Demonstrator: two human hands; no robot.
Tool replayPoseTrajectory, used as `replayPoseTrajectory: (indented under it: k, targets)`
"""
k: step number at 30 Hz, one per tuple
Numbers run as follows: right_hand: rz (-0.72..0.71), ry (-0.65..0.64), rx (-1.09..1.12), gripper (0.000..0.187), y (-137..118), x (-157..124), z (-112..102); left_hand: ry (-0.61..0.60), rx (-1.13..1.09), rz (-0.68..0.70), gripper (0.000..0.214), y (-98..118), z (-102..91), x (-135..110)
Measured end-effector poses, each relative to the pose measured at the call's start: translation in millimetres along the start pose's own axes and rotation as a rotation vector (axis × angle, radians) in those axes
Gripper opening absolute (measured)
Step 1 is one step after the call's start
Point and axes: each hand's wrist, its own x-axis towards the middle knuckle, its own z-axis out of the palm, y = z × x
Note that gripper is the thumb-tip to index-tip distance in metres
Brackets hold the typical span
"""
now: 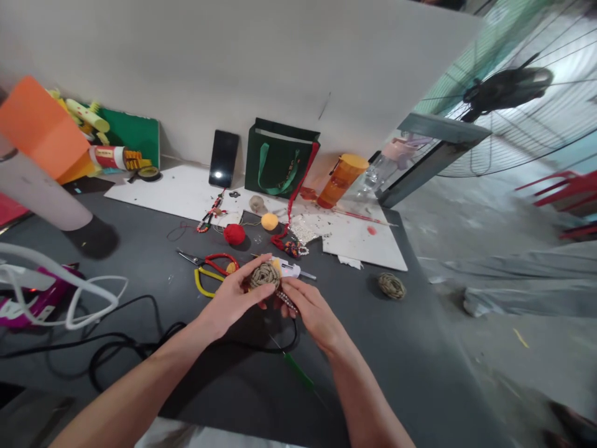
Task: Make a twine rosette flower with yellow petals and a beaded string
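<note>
Between thumb and fingers, my left hand (236, 295) grips a coiled olive-brown cord rosette (265, 275). Close against it, my right hand (311, 306) pinches a short strand of small pale beads (286, 301). Just behind both hands lies a white utility knife or similar tool (290, 268), partly covered by them. Scissors (212, 264) with red and yellow handles rest open to the left of my left hand. A green-handled thin tool (298, 371) lies on the table below my hands. Another coiled rosette (392, 285) sits apart at the right.
Red (234, 234) and yellow (269, 221) yarn balls lie behind my hands. Further back stand a green gift bag (280, 158), a phone (224, 158) and an orange bottle (342, 180). Black cables (125, 342) and a purple device (37, 298) occupy the left. The table edge (448, 336) runs along the right.
</note>
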Motion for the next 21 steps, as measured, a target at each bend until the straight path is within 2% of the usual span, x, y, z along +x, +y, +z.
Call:
replayPoseTrajectory:
  k: [4,9,16,21]
  targets:
    - [0.004,0.038,0.063,0.044,2.2,-0.3,1.9,-0.007,-0.095,-0.038,0.056,3.8,0.1,-3.3]
    - [-0.004,0.077,0.114,0.054,5.5,-0.3,2.7,-0.02,0.025,0.034,0.051,5.5,-4.5,-4.5]
    - [-0.02,0.1,0.127,0.052,4.4,-1.8,1.8,-0.06,-0.009,-0.028,0.04,13.1,-4.8,-2.4]
    - [-0.024,0.098,0.133,0.052,4.4,-1.8,3.8,-0.04,-0.038,0.012,0.038,9.5,-3.0,-0.6]
